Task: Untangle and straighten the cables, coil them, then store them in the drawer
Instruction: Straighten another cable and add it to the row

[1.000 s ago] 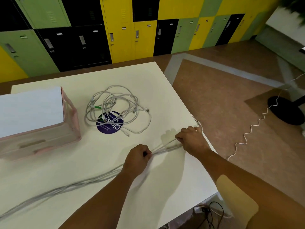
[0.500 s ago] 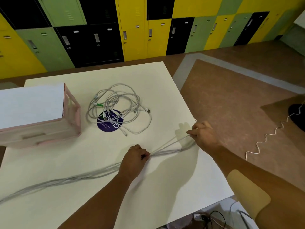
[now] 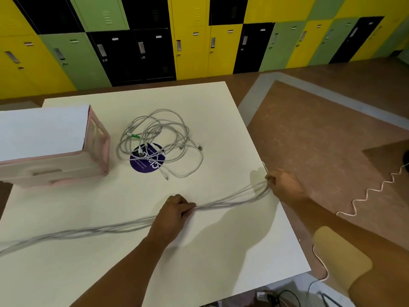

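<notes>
**Straightening a bundle of grey cables, tangle still waiting**

Bundle of several thin pale-grey cables [image 3: 230,201] stretched across near half of cream-white square tabletop [image 3: 199,273], running from far left edge to right edge. Strands lying side by side, slightly fanned near right end, blurred toward left.

Left hand [image 3: 174,209] closed in a pinch around bundle at mid-table, knuckles up, cables passing through fingers. Right hand [image 3: 282,183] at table's right edge, clenched on the cable ends; a short stub or plug tip just above it, too small to tell.

Second lot: loose tangle of white-grey charging cables [image 3: 159,140], plugs visible, heaped behind on a round purple sticker [image 3: 147,160]. Untouched, well apart from both hands.

Pink plastic drawer box with white top [image 3: 55,151] at left rear, drawer front apparently shut.

Handling judgement: light, limp, smooth-jacketed; no stiffness to hold shape, likely to slip through a loose grip and spring back into curls. Best taken near the ends, all strands together, other hand sliding along as a guide. Plug joints the weak spot — avoid sharp bends there. Coiling likely next; tangle and drawer still to do.
</notes>
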`<state>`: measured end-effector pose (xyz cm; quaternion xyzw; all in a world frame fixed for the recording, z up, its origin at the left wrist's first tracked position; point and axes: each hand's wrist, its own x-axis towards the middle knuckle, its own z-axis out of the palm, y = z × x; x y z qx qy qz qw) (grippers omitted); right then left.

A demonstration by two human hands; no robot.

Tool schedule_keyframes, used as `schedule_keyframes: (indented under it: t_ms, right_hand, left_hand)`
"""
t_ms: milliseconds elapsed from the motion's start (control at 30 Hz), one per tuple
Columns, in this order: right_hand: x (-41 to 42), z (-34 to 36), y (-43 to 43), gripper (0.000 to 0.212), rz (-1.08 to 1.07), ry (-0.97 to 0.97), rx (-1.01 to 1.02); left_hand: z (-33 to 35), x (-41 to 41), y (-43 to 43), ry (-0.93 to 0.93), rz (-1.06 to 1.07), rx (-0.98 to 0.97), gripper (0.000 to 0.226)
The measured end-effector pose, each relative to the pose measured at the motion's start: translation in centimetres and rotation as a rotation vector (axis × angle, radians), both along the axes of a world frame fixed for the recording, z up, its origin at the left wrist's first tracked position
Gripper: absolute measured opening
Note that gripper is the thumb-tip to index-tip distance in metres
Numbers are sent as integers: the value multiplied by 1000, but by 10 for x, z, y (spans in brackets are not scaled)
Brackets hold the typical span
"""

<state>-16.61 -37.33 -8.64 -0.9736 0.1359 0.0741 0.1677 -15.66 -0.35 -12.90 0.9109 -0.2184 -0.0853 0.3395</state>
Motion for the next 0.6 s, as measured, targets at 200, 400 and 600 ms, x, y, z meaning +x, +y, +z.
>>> schedule_keyframes:
  t_ms: [200,400,600]
  right_hand:
    - [-18,-10,1,11,28,-24,12]
    - [-14,-9,6,7,49,-19,-24]
    - [15,6,32,22,28,40,-237]
  left_hand:
    - [-1,1,-1,-30,3,-13,16]
    - [9,9,1,-25,-111,71,10]
    - [26,34,11,131,-146,113,6]
